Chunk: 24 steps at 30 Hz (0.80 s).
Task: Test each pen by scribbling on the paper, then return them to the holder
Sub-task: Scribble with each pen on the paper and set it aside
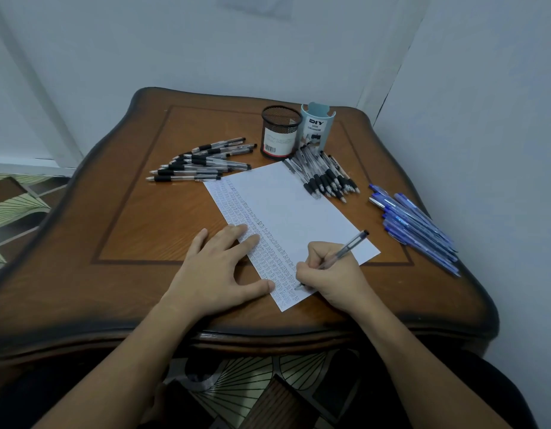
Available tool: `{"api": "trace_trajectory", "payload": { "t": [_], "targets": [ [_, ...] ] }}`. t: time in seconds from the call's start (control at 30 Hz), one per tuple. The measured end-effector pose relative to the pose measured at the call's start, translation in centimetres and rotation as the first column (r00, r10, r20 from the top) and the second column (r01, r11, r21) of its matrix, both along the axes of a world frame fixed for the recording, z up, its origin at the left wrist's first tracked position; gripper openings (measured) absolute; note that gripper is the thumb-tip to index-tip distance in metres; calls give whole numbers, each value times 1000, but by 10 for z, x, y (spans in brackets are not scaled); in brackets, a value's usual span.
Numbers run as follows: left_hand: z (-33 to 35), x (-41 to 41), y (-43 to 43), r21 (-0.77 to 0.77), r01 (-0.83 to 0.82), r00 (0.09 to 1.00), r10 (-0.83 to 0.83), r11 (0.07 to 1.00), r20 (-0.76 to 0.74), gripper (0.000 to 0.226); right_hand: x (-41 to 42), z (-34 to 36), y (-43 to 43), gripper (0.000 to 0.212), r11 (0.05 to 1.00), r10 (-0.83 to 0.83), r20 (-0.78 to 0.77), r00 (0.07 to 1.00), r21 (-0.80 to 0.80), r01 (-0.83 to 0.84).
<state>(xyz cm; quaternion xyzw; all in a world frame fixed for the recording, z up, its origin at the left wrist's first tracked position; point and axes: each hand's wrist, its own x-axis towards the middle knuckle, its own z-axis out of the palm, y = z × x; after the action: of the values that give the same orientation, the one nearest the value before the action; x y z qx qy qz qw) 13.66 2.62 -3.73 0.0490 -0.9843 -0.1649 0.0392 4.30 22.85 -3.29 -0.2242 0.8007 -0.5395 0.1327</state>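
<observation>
Because the pen [348, 247] is a light, stiff stick with a smooth clear barrel, we judge it best taken low, near the tip. That is where our right hand [327, 275] pinches it, fingers curled round the barrel, with the point down on the paper [299, 209] at the near end of the rows of small scribbles. The paper is a thin single sheet that would likely slide on the polished worktop [128, 212], so our left hand [218, 267] lies flat over its left edge, fingers straight and spread, pressing and grasping nothing. At the far side two containers stand just beside each other: a black mesh holder [280, 131] with a white label and a pale blue desk organizer [314, 123]. We see no pens rising above either rim, and the organizer's inside is hidden from us. The other pens lie loose on the worktop: a black-grip pile [203, 164] left of the holder, a second pile [327, 178] in front of the organizer reaching onto the paper's far edge, and blue pens [416, 224] well to the right. Such round barrels will roll, we reckon, so we would gather only a few at once.
</observation>
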Motion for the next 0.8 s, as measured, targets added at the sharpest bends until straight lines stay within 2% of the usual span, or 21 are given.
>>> {"api": "trace_trajectory", "payload": {
  "t": [0.5, 0.6, 0.8],
  "targets": [
    [0, -1, 0, -12, 7, 1000, -7, 1000, -5, 111, 0, 1, 2, 30, 1000, 8, -27, 1000, 8, -8],
    [-1, -1, 0, -6, 5, 1000, -5, 1000, -17, 116, 0, 1, 2, 33, 1000, 3, -23, 1000, -15, -3],
    [-2, -2, -1, -3, 3, 1000, -3, 1000, -15, 113, -1, 0, 4, 45, 1000, 17, -35, 999, 9, -16]
  ]
}}
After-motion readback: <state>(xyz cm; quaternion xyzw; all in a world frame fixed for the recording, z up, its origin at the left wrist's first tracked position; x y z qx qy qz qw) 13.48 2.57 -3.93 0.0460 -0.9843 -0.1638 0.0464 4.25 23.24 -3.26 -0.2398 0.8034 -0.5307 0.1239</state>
